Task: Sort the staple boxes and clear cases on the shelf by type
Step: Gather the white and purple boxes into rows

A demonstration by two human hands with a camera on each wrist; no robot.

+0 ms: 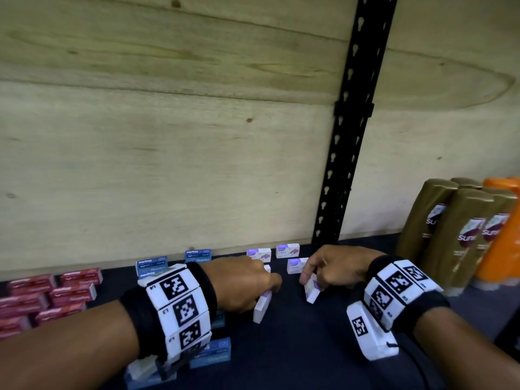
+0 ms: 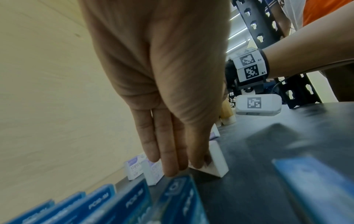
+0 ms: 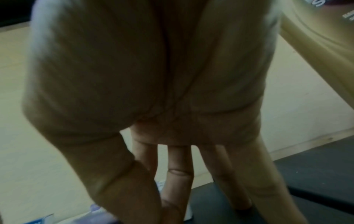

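My left hand (image 1: pixel 268 287) pinches a white-and-purple staple box (image 1: pixel 261 305) between thumb and fingers; the box stands tilted on end on the dark shelf (image 1: pixel 281 347). The left wrist view shows the left hand (image 2: pixel 187 166) with its thumb on that white box (image 2: pixel 217 160). My right hand (image 1: pixel 312 281) grips a second white-and-purple box (image 1: pixel 311 292), also tilted, a little to the right. In the right wrist view the right hand (image 3: pixel 172 204) points its fingers down and hides most of its box. Three more white boxes (image 1: pixel 287 250) lie behind the hands. No clear case is in view.
Red staple boxes (image 1: pixel 42 294) are grouped at the left. Blue staple boxes (image 1: pixel 152 264) sit at the back left and under my left forearm (image 1: pixel 211 351). Gold bottles (image 1: pixel 450 235) and orange bottles (image 1: pixel 501 235) stand at the right. A black upright (image 1: pixel 346 136) runs up the wooden back wall.
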